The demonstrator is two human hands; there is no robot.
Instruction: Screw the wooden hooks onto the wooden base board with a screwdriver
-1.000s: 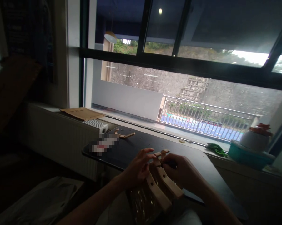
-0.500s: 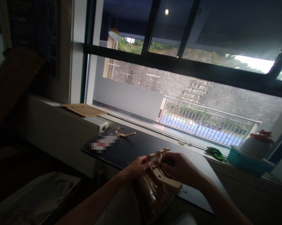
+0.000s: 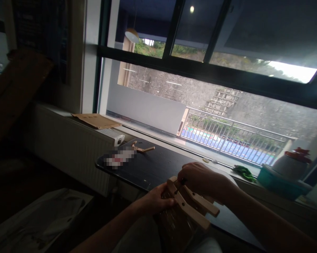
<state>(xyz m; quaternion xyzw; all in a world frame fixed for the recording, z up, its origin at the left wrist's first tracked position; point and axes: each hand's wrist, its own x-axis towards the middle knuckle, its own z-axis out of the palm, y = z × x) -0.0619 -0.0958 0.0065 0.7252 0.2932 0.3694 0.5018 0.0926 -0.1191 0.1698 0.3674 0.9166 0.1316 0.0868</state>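
My left hand (image 3: 158,200) grips the upper end of an angled light-wood piece (image 3: 191,212), its thumb pressed near a row of dark holes. Over the same end my right hand (image 3: 204,177) is closed in a pinch on a thin dark rod (image 3: 176,191), which points down at one of the holes. Whether it is a screw or a hex key I cannot tell. A second angled wood piece (image 3: 203,203) lies beside the first, partly under my right hand. Beneath the wood is a shiny plastic-wrapped brown package (image 3: 171,225), resting near my lap.
On the dark table (image 3: 150,168) lie another wooden piece (image 3: 146,149) and a blurred-out white item (image 3: 120,157). A green cloth (image 3: 244,173) and a teal container (image 3: 276,181) stand along the sill at right. A brown envelope (image 3: 97,120) rests at left by the radiator (image 3: 74,147).
My right hand has lifted and turned, its wrist now higher over the wood. The wooden pieces have tilted, so the second one shows more beside the first. The view has shifted slightly.
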